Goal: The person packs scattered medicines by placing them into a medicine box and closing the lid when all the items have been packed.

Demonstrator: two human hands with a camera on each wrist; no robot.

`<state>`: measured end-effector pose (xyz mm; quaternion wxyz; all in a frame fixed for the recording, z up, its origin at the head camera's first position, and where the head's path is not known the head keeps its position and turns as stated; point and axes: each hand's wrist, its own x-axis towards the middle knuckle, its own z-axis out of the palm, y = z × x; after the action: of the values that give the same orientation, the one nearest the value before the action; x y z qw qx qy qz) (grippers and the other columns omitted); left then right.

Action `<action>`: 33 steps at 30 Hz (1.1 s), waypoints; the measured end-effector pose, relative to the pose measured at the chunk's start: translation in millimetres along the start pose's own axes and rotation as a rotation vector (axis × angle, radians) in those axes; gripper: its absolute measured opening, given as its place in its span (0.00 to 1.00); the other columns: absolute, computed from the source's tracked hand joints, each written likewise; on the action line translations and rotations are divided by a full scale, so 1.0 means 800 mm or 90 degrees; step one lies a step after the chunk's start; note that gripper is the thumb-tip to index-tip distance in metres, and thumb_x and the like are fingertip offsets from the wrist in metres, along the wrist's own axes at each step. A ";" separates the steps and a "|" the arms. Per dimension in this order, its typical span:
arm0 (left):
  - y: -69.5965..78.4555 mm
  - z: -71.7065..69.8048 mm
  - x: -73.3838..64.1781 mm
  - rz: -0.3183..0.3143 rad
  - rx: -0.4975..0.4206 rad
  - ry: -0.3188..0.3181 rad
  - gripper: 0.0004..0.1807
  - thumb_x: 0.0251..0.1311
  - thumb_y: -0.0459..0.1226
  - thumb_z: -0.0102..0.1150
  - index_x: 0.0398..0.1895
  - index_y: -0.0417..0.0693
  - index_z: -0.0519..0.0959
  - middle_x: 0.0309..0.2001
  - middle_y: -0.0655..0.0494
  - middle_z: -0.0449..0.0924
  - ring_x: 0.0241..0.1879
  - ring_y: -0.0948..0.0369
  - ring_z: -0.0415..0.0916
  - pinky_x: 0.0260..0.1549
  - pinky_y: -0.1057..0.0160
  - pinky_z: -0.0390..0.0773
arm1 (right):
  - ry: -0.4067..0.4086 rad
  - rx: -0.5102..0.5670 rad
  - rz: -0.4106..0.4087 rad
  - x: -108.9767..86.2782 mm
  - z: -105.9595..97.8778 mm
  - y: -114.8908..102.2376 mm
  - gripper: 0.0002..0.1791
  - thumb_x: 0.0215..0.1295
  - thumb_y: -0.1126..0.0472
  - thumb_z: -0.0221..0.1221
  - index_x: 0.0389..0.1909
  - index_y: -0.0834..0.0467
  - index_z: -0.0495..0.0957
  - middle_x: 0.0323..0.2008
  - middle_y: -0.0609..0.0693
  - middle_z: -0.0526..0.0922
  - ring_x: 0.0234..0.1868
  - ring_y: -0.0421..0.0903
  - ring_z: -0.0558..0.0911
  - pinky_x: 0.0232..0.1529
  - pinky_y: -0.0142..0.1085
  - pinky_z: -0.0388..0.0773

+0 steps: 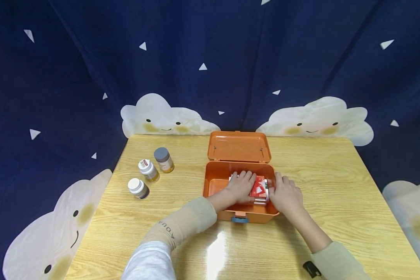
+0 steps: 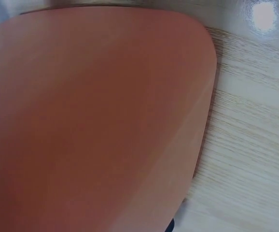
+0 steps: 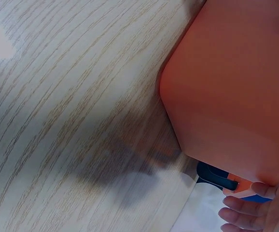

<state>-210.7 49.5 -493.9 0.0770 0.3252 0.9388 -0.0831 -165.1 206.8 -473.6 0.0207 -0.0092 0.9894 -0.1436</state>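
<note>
An orange storage case (image 1: 217,185) lies open on the table, its lid (image 1: 238,146) tipped back away from me. In the head view my left hand (image 1: 240,187) reaches inside over a stack of small cartons, fingertips along their far edge and thumb at the near one. A red carton (image 1: 258,186) shows beside it; the hand hides much of the stack. My right hand (image 1: 286,194) holds the case's right wall, thumb over the rim and fingers outside. Those fingers (image 3: 243,220) appear beside the outer wall in the right wrist view. Only the orange outer wall (image 2: 101,106) and table show in the left wrist view.
Three bottles stand left of the case: one with a grey cap (image 1: 164,160) and two with white caps, the middle one (image 1: 149,170) behind the nearest (image 1: 138,188). A blue latch (image 1: 239,219) sits on the case's front. A dark blue curtain (image 1: 182,50) hangs behind the table.
</note>
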 end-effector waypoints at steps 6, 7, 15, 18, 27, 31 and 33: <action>0.000 0.000 0.000 -0.006 -0.002 -0.011 0.47 0.50 0.64 0.53 0.69 0.50 0.55 0.64 0.55 0.58 0.62 0.57 0.57 0.58 0.53 0.61 | 0.002 0.002 0.001 0.000 0.000 0.000 0.27 0.60 0.57 0.47 0.58 0.65 0.59 0.45 0.67 0.70 0.44 0.65 0.71 0.38 0.58 0.68; 0.000 0.000 0.000 -0.006 -0.002 -0.013 0.47 0.50 0.64 0.52 0.69 0.49 0.54 0.65 0.55 0.58 0.62 0.57 0.57 0.58 0.53 0.61 | 0.003 0.002 0.000 0.000 0.000 0.000 0.27 0.60 0.57 0.47 0.59 0.65 0.59 0.45 0.67 0.70 0.44 0.65 0.71 0.38 0.58 0.68; -0.001 -0.001 -0.001 -0.004 -0.005 -0.012 0.47 0.51 0.63 0.52 0.69 0.49 0.54 0.65 0.54 0.57 0.63 0.57 0.56 0.60 0.53 0.59 | 0.009 0.002 -0.002 0.000 0.001 0.000 0.28 0.59 0.57 0.48 0.58 0.65 0.59 0.44 0.67 0.71 0.44 0.65 0.71 0.38 0.58 0.68; -0.002 -0.001 -0.001 0.000 -0.004 -0.006 0.47 0.51 0.63 0.52 0.69 0.49 0.55 0.64 0.55 0.58 0.62 0.57 0.56 0.60 0.55 0.59 | 0.008 0.002 -0.001 0.001 0.001 -0.001 0.27 0.59 0.57 0.48 0.58 0.65 0.59 0.44 0.67 0.71 0.43 0.65 0.71 0.38 0.58 0.68; -0.004 -0.004 -0.002 0.014 0.002 -0.015 0.48 0.50 0.64 0.52 0.70 0.50 0.52 0.67 0.55 0.54 0.64 0.58 0.53 0.62 0.56 0.56 | 0.006 0.003 -0.002 0.000 0.000 -0.001 0.27 0.59 0.57 0.48 0.58 0.65 0.59 0.44 0.67 0.71 0.44 0.65 0.71 0.38 0.58 0.68; -0.006 -0.009 -0.007 0.027 -0.002 -0.008 0.47 0.51 0.64 0.50 0.71 0.53 0.51 0.68 0.56 0.53 0.65 0.58 0.52 0.62 0.54 0.56 | 0.004 0.002 0.001 0.000 0.000 -0.002 0.27 0.60 0.57 0.48 0.58 0.65 0.59 0.44 0.67 0.71 0.43 0.65 0.71 0.38 0.58 0.68; -0.008 -0.012 -0.010 0.038 -0.005 -0.001 0.46 0.52 0.63 0.50 0.71 0.54 0.51 0.68 0.55 0.52 0.65 0.57 0.51 0.62 0.54 0.55 | 0.003 0.000 0.002 0.000 0.000 -0.002 0.27 0.59 0.57 0.48 0.58 0.65 0.59 0.43 0.67 0.71 0.43 0.64 0.71 0.37 0.58 0.68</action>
<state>-209.8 41.7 -482.0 0.0816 0.3524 0.9291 -0.0772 -165.0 205.3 -473.3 0.0186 -0.0073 0.9894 -0.1436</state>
